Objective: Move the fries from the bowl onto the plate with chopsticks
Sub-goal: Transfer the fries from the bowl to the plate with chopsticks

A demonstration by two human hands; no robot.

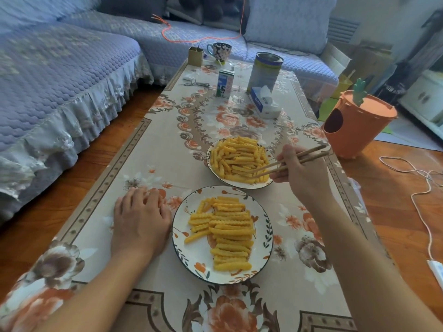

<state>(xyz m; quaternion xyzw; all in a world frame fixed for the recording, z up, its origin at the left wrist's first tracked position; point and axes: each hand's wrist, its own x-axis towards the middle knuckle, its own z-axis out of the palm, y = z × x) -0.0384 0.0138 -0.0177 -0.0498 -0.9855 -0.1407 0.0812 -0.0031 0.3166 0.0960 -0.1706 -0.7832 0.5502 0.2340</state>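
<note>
While your right hand (pixel 300 172) holds the chopsticks (pixel 291 161) in a curled-finger grip, their tips reach down into the pile of crinkle-cut fries (pixel 236 156) in the bowl (pixel 209 153), which sits on the far side of the plate, toward the right of the bench (pixel 153 164). Whether the tips have a fry pinched between them cannot be told, since they lie among the heap. Your left hand (pixel 140 218) lies flat on the flowered cloth, palm down, its grip empty and its fingers loosely spread, just beside the left rim of the plate (pixel 184 250) (the thumb side looks to be almost touching the rim, though contact cannot be confirmed). On that plate a second lot of fries (pixel 226 232) lies in a rough stack running from the far edge toward you, most of them set crosswise, with one fry lying apart at the left of the stack. Farther up the bench stand a milk carton (pixel 224 83), a tall tin can (pixel 265 71) and, in front of the can, a tissue pack (pixel 265 101); at the far end are a flowered mug (pixel 219 51) and a small yellow box (pixel 195 56). A blue quilted sofa (pixel 60 75) runs along the left and the back, and an orange carrot-shaped bin (pixel 357 127) stands on the wooden floor to the right.
</note>
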